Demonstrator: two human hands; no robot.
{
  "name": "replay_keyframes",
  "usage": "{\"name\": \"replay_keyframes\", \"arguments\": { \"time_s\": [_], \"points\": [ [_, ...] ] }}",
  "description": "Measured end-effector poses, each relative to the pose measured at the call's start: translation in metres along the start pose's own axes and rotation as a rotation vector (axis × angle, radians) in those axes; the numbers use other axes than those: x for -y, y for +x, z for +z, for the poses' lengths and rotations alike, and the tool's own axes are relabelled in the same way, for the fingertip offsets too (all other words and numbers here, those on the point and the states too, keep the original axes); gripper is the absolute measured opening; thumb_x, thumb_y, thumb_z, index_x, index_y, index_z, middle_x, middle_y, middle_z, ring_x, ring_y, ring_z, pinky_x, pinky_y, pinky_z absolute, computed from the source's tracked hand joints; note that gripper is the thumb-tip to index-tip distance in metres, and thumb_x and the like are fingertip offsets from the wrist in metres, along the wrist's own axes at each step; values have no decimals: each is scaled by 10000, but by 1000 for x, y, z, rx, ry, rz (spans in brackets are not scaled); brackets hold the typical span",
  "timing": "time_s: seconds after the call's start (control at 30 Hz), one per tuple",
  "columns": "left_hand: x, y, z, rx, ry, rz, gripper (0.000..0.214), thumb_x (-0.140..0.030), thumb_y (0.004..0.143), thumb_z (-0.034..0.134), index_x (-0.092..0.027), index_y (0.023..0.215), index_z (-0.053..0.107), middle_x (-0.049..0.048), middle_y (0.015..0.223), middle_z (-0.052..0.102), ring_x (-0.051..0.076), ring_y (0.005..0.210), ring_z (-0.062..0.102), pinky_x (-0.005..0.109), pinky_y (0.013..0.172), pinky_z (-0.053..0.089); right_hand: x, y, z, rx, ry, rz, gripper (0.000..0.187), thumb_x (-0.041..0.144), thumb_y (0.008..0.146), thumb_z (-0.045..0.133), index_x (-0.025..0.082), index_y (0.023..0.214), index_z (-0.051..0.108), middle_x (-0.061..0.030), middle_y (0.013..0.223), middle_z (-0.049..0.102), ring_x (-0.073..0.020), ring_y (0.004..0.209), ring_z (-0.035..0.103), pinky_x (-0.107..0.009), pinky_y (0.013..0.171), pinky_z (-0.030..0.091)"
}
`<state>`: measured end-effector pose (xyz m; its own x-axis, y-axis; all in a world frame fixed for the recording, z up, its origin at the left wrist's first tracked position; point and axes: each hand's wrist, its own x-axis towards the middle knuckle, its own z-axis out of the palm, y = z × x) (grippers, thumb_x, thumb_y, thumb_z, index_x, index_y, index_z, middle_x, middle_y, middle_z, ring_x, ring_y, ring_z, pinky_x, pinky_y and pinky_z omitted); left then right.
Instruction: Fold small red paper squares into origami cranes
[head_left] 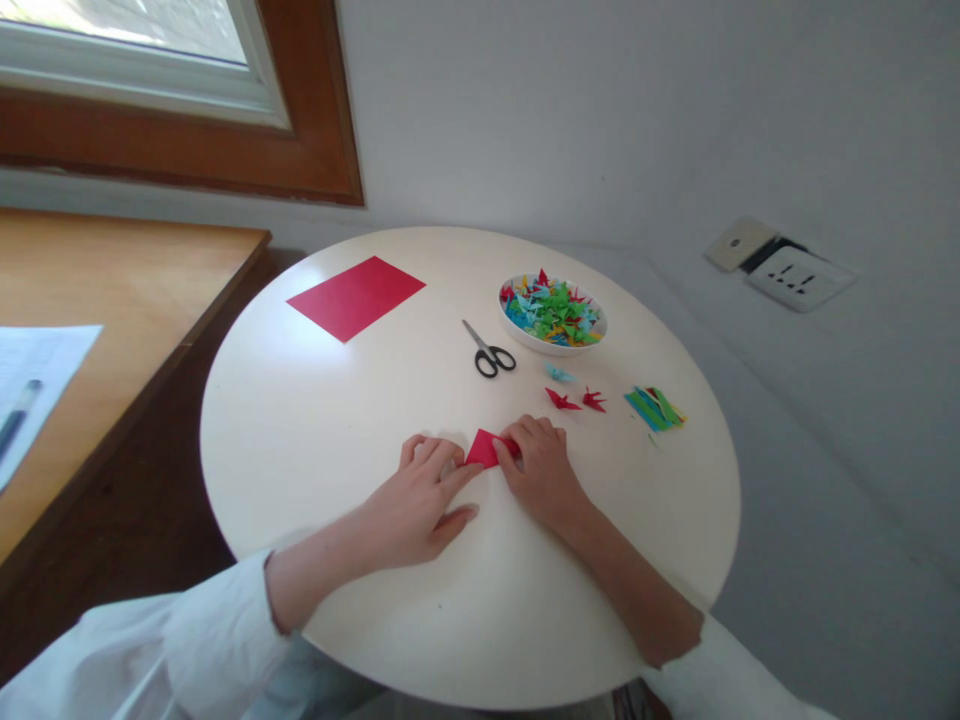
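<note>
A small folded piece of red paper [484, 448] lies on the round white table [337, 420] between my two hands. My left hand [420, 500] rests on the table with its fingers curled, the fingertips pressing the paper's left edge. My right hand [541, 470] has its fingers bent and pinches the paper's right corner. Both forearms reach in from the bottom in white sleeves.
A red paper sheet [356, 296] lies at the far left of the table. Black-handled scissors [487, 350] lie mid-table. A white bowl [553, 312] holds several coloured paper cranes. Two red cranes [576, 400], a blue one [559, 373] and coloured paper strips [654, 408] lie to the right. A wooden desk [112, 300] stands at left.
</note>
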<state>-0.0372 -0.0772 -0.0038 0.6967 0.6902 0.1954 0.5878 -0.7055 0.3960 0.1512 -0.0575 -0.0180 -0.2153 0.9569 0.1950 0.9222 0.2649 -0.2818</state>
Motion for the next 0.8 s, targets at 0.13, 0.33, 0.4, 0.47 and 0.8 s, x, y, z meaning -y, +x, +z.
{"name": "replay_keyframes", "arguments": {
  "time_s": [0.13,0.33,0.4,0.47,0.8],
  "points": [
    [2,-1,3,1,24,58,444,-279,854,440,-179,1283,390,132,1275,461,266,1193,375,495,1011,241,1,0,0,-2,-7,-3,146,218,848,468,169,751,566,-52,819,593,-201,802,473,-331,709,287],
    [4,-2,6,39,73,79,488,-302,881,393,-168,1344,314,108,1367,427,247,1275,331,485,1079,156,2,0,0,-2,-22,0,152,226,848,477,168,737,563,-52,815,595,-196,790,477,-325,705,288],
    [4,-2,6,48,76,71,490,-304,881,394,-158,1343,317,113,1366,429,248,1275,336,487,1080,152,2,1,1,-6,-29,2,161,232,851,477,169,729,561,-51,813,595,-196,792,476,-325,706,287],
    [3,-2,5,50,74,66,490,-305,881,396,-154,1341,320,120,1362,434,249,1270,345,493,1077,155,1,1,1,-8,-35,5,163,235,853,477,169,730,562,-51,813,596,-198,796,476,-325,709,286],
    [2,-1,3,52,66,65,493,-309,876,408,-151,1335,325,136,1359,434,255,1253,360,508,1051,206,1,0,3,-48,-67,-28,183,238,859,461,178,708,546,-51,787,589,-193,767,465,-320,685,283]
  ]
}}
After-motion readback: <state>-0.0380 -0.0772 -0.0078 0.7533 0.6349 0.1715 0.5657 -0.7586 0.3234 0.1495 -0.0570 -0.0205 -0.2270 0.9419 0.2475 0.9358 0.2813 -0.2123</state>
